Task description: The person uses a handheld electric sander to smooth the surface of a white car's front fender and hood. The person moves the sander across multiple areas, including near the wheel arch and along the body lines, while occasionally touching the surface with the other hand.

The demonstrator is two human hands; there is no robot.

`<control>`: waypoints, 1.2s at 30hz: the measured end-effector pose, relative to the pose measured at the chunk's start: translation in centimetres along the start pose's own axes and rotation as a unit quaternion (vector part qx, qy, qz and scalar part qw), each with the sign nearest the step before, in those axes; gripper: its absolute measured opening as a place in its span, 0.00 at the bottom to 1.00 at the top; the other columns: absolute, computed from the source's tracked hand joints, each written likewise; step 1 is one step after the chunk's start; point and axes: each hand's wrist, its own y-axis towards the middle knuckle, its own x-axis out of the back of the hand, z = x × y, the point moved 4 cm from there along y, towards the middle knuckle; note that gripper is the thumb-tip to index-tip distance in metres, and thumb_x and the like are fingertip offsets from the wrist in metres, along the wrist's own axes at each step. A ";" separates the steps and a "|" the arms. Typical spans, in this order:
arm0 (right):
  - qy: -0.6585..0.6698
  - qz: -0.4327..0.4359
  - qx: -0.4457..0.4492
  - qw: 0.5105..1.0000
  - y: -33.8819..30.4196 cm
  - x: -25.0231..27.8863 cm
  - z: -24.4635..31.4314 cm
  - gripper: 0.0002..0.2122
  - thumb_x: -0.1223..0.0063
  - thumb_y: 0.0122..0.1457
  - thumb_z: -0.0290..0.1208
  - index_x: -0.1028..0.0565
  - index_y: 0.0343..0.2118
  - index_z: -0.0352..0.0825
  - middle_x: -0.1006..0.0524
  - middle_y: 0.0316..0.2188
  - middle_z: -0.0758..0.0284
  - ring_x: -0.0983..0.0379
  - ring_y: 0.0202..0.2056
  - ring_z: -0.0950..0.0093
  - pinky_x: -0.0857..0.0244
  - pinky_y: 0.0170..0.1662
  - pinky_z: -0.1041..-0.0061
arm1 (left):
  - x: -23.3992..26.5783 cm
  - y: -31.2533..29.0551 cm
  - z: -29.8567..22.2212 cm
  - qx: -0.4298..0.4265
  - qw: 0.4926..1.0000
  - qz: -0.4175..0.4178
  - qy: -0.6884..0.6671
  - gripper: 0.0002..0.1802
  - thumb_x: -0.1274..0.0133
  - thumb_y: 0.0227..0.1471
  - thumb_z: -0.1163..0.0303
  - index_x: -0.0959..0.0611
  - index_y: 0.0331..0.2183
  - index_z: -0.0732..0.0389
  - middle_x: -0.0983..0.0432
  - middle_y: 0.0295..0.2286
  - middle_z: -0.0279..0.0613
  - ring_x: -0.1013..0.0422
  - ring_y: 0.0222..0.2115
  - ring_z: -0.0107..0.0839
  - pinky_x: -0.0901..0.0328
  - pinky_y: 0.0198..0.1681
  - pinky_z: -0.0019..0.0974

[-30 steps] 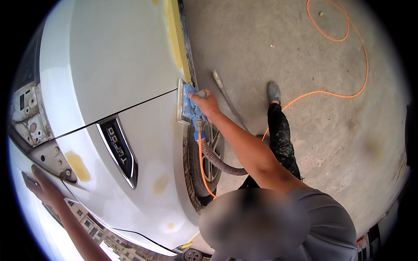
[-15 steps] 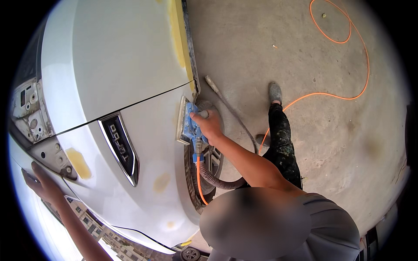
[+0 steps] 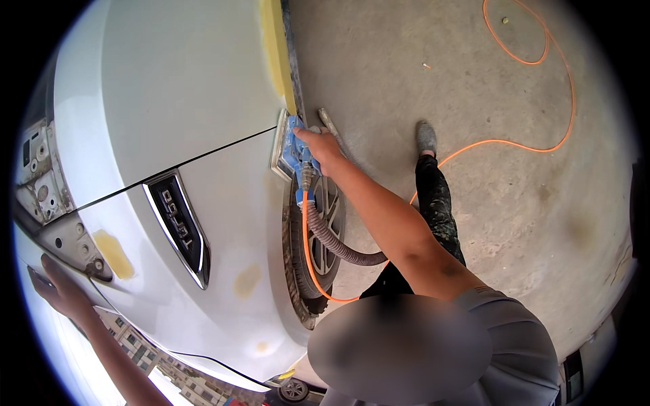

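Observation:
A blue air sander [image 3: 293, 152] with a flat rectangular pad is gripped by my right hand [image 3: 323, 150], fingers wrapped round its body. Its pad lies on the white fender [image 3: 237, 162], just above the wheel arch and at the seam with the door [image 3: 183, 81]. An orange air line and a grey corrugated hose [image 3: 338, 249] run from the sander's near end. At the far left my left hand [image 3: 66, 298] rests on the car's upper edge with fingers apart; its fingertips are dim, and I make out nothing held.
Yellowish filler patches [image 3: 114, 254] mark the fender, near a black-and-chrome badge [image 3: 177, 229]. A wheel [image 3: 325, 233] sits under the arch. The orange hose [image 3: 501, 143] loops over the concrete floor [image 3: 508, 203], past my shoe [image 3: 426, 137].
My right hand and the sander have slid farther along the panel, up in the picture to the door seam, uncovering more of the wheel. My left hand stays at the car's edge.

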 end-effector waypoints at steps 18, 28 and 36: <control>-0.099 -0.011 0.030 0.995 -4.0 0.1 -3.0 0.32 0.28 0.56 0.42 0.30 0.55 0.23 0.19 0.46 0.58 0.20 0.45 0.70 0.25 0.48 0.68 | 0.3 -0.7 -0.1 0.027 1.000 0.003 0.010 0.46 0.48 0.65 0.39 0.34 0.68 0.66 0.35 0.65 0.59 0.32 0.63 0.52 0.34 0.64 0.45; -0.082 0.006 0.053 0.995 -0.5 -1.0 0.3 0.32 0.28 0.57 0.39 0.31 0.56 0.23 0.21 0.49 0.54 0.18 0.43 0.68 0.21 0.41 0.67 | 0.7 0.0 1.2 0.009 0.999 0.003 0.032 0.47 0.47 0.64 0.39 0.34 0.68 0.66 0.31 0.62 0.61 0.29 0.59 0.51 0.31 0.61 0.45; -0.051 0.001 0.002 0.999 0.5 0.9 -2.4 0.30 0.27 0.55 0.42 0.28 0.52 0.25 0.19 0.45 0.57 0.19 0.43 0.68 0.23 0.45 0.66 | 0.0 0.2 -1.1 -0.013 0.999 -0.003 0.031 0.48 0.45 0.63 0.38 0.33 0.67 0.66 0.30 0.61 0.61 0.26 0.56 0.52 0.28 0.57 0.46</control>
